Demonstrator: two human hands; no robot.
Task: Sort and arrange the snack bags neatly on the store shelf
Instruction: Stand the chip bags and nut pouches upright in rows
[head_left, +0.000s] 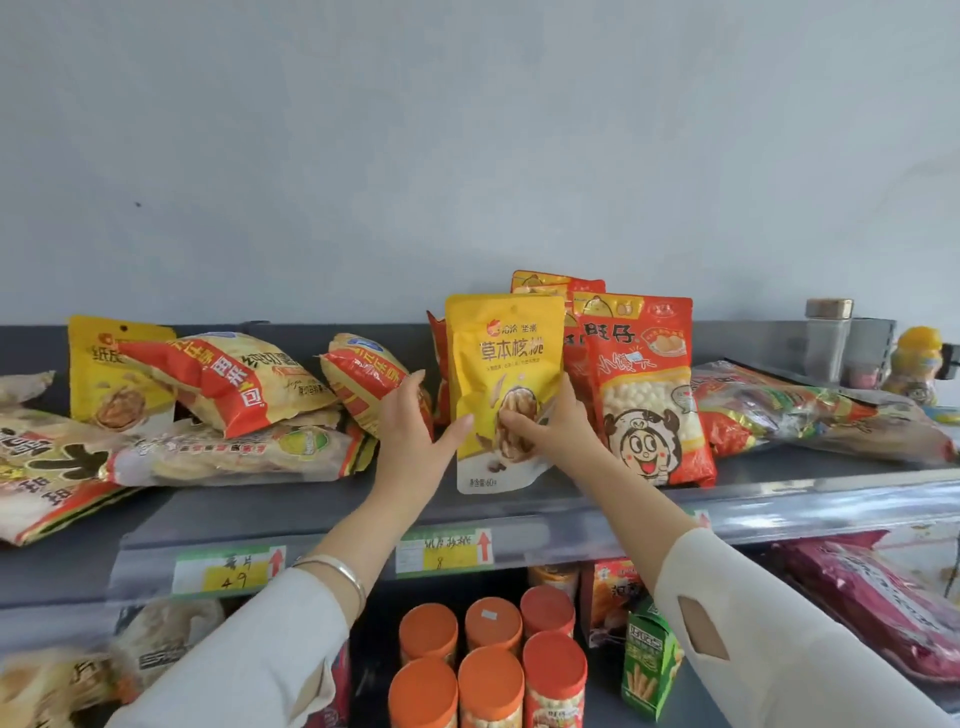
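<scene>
Yellow walnut pouch (501, 364) stands upright, white-based, left hand (413, 434) straight-fingered against it, right hand (553, 431) gripping it.

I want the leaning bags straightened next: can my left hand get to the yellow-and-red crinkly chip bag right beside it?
Probably yes. The left hand sits right next to the yellow-and-red crinkly chip bag, with nothing between them; it only has to leave the yellow stand-up pouch first.
</scene>
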